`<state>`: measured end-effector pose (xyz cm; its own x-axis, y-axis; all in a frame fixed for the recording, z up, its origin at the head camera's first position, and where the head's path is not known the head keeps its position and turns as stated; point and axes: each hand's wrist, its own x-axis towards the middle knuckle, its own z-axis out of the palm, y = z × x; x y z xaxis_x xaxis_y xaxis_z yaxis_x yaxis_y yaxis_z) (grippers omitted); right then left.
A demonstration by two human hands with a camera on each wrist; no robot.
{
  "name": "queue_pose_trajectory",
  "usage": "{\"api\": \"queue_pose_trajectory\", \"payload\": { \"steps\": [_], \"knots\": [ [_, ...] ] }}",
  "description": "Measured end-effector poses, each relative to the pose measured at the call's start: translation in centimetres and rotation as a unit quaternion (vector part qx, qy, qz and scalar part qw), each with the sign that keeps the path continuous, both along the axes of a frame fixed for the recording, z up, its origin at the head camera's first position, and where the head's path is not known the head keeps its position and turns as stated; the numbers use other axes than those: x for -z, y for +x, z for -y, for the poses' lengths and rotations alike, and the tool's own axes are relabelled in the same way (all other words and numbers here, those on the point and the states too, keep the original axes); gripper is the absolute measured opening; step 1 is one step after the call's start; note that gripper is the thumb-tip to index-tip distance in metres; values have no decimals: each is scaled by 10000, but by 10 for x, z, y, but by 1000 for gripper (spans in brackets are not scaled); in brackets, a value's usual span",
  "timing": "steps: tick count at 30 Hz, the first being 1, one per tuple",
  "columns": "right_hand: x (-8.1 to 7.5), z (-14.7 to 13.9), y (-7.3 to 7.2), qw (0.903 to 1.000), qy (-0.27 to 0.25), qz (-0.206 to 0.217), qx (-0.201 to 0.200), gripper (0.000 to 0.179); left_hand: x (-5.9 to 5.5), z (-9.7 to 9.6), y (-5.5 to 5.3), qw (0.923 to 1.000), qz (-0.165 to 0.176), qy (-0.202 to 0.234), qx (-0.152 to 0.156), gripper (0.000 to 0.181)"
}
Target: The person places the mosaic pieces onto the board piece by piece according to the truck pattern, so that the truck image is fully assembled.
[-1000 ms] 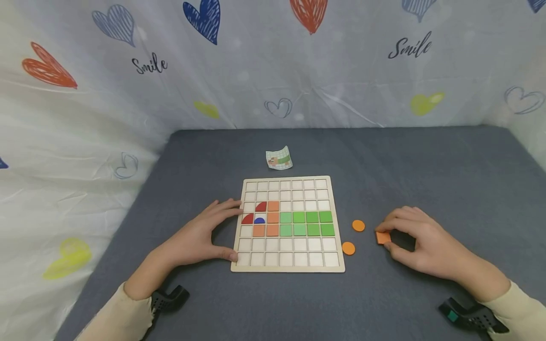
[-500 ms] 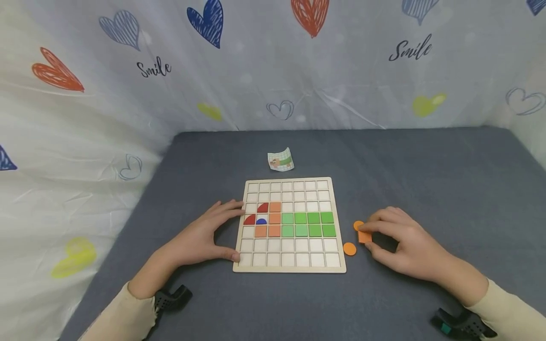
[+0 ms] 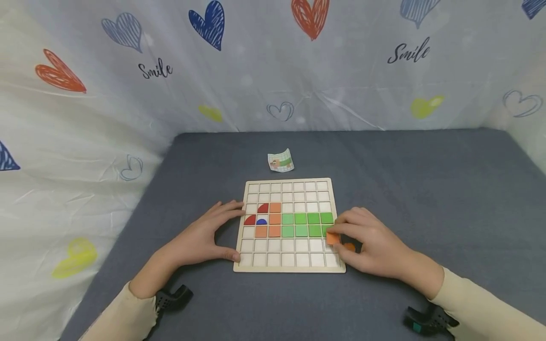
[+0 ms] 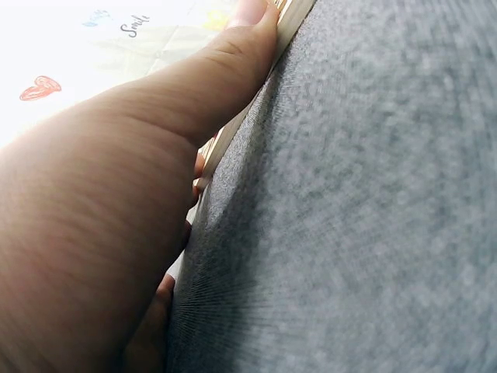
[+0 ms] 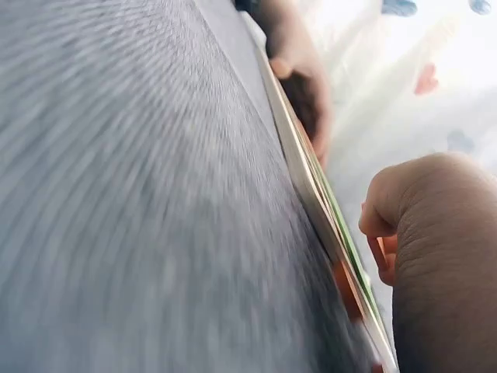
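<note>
Between the thumb and fingers of my right hand (image 3: 373,244) is an orange square tile (image 3: 332,237), held over the right edge of a wooden grid board (image 3: 290,269). The tile overlaps the lower green row's right end in the head view. My left hand (image 3: 198,234) rests its outstretched fingers and thumb (image 4: 241,58) along the board's left side. Green tiles (image 3: 301,224), orange tiles (image 3: 274,218), red quarter-circle tiles (image 3: 263,208) and a tile with a blue half-circle (image 3: 261,220) lie in the grid. Just right of the board, an orange disc (image 3: 350,246) shows partly behind my right hand.
A small picture card (image 3: 280,161) with a curled corner lies behind the board. The dark grey tabletop (image 3: 426,189) surrounds everything, and a pale curtain (image 3: 256,71) printed with hearts hangs behind and to the left.
My right hand has carried the orange square tile leftward from the table to over the board's right edge. One of the two discs is now hidden behind it. My left hand stays put.
</note>
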<state>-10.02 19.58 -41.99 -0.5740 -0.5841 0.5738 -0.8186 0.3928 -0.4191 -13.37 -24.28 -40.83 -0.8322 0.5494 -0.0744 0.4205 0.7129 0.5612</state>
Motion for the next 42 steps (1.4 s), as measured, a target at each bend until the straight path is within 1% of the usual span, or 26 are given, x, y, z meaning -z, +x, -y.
{"api": "queue_pose_trajectory", "payload": {
  "steps": [2,7,11,14,20,27,35,42],
  "knots": [
    [0,8,-1,10000,56,38,-71,30,0,0,0,10000,-3,-5,4,110],
    [-2,29,-4,9997,165,-61,-151,25,-1,0,0,10000,-29,4,20,110],
    [-3,46,-7,9992,194,-295,-200,22,-1,0,1,10000,-45,11,8,110],
    [-3,58,-10,9989,256,-342,-194,18,-1,0,1,10000,-73,31,27,110],
    [-3,77,-15,9987,426,-249,-162,12,0,0,1,9999,-123,84,74,109],
    [-7,96,-19,9974,709,-28,-113,16,-1,-1,0,9998,-122,102,99,108],
    [-9,120,-24,9980,595,56,-211,17,-1,-1,0,9999,-55,89,113,108],
    [-9,143,-28,9984,436,-21,-351,9,0,1,-1,9998,-71,110,120,108]
  ]
}}
